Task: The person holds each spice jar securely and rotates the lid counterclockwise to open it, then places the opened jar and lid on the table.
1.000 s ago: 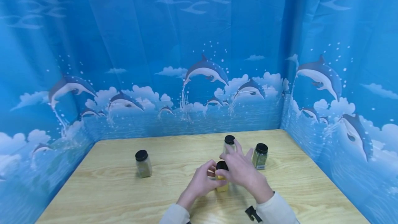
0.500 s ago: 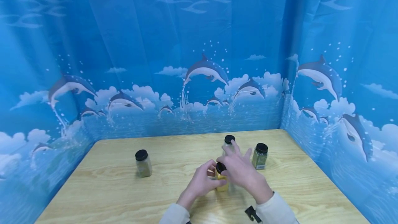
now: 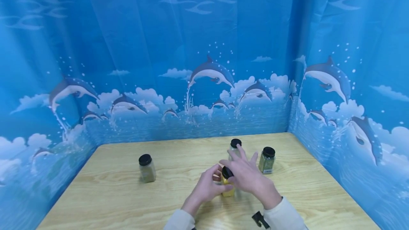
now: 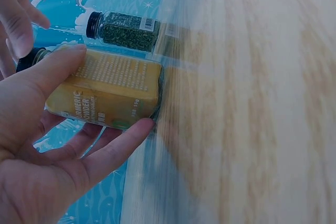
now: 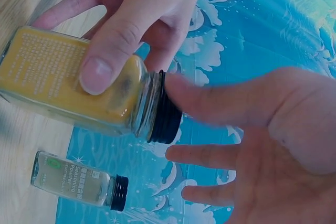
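My left hand point(image 3: 207, 187) grips a glass jar of yellow powder point(image 4: 121, 85) labelled turmeric powder, thumb on one face and fingers round the other side. Close to the tabletop, the jar stands nearly upright. At its top, the thumb of my right hand point(image 3: 247, 177) presses the rim of the black cap point(image 5: 167, 111), and the index finger curls over the far side in the head view. My other right fingers spread away from it. Clear glass neck shows under the cap in the right wrist view. The hands hide part of the jar from above.
A jar of green flakes point(image 3: 267, 160) stands to the right and a pale jar point(image 3: 235, 144) behind the right hand, partly hidden. A jar of grey-brown powder point(image 3: 147, 170) is at the left. Blue dolphin curtains point(image 3: 153, 63) border the wooden table point(image 3: 127, 201).
My right fingers have shifted slightly left over the cap, and the thumb has moved round its near edge. The left hand and jar have stayed in place.
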Demonstrator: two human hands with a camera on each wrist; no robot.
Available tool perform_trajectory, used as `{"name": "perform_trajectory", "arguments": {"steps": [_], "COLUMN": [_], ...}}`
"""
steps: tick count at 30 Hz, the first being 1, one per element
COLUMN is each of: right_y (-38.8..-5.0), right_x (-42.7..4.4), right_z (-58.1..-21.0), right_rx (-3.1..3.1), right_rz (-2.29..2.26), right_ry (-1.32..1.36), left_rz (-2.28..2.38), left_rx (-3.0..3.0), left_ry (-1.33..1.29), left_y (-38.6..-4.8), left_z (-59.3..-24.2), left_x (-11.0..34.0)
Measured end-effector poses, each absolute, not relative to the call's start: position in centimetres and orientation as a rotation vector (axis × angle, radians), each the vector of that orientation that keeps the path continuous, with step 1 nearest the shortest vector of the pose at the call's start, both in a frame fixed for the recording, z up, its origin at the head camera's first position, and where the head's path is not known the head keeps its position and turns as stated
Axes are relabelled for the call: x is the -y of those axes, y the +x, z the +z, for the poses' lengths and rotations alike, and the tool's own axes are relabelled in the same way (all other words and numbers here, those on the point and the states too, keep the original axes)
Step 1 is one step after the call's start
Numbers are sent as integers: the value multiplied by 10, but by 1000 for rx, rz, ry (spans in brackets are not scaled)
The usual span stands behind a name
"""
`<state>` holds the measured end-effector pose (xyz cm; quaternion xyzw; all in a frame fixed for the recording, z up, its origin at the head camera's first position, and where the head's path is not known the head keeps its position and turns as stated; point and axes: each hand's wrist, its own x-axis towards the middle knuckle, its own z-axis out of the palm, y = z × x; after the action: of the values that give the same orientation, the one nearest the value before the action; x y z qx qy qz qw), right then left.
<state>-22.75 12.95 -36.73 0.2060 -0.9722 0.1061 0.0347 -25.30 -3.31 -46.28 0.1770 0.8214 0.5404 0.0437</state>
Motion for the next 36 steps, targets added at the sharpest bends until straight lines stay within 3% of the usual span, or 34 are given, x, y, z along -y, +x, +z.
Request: {"name": "perform_trajectory", "arguments": {"steps": [16,36], "right_y": [-235,-230], "right_x": [-128,-131], "right_z": [-374,-369], "right_rx": [2911,3025], "right_rz": [252,384], "right_ry": [515,611], "left_rz": [1657,1673], "left_rx": [-2507,-2504], "left_ry": [536,547], "left_y": [-254,-251], "left_z": [-463,-462], "left_x": [32,32]}}
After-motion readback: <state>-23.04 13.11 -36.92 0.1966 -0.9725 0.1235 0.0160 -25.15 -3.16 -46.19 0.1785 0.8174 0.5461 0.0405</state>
